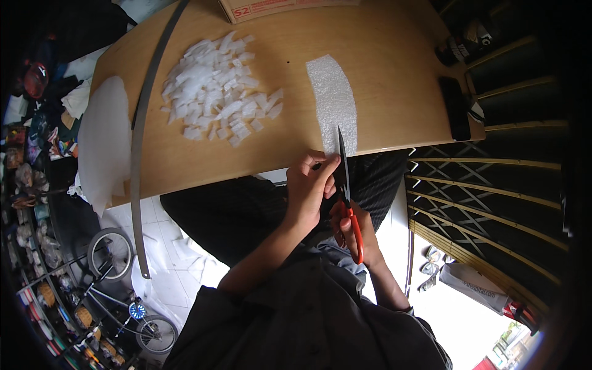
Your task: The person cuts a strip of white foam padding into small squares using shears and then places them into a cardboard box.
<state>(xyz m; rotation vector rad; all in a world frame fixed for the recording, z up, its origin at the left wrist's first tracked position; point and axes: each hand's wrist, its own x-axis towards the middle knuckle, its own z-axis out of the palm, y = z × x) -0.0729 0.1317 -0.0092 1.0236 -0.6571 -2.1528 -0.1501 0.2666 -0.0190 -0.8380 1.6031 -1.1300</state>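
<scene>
At the near edge of the wooden bench (382,117), the right hand (357,231) grips the orange handles of a pair of scissors (344,185), whose dark blades point up into a white foam strip (333,102). Just left of the blades, the left hand (311,185) pinches the strip's near end. Farther left, a pile of small white foam pieces (216,86) lies beside a long grey strap (145,111).
</scene>
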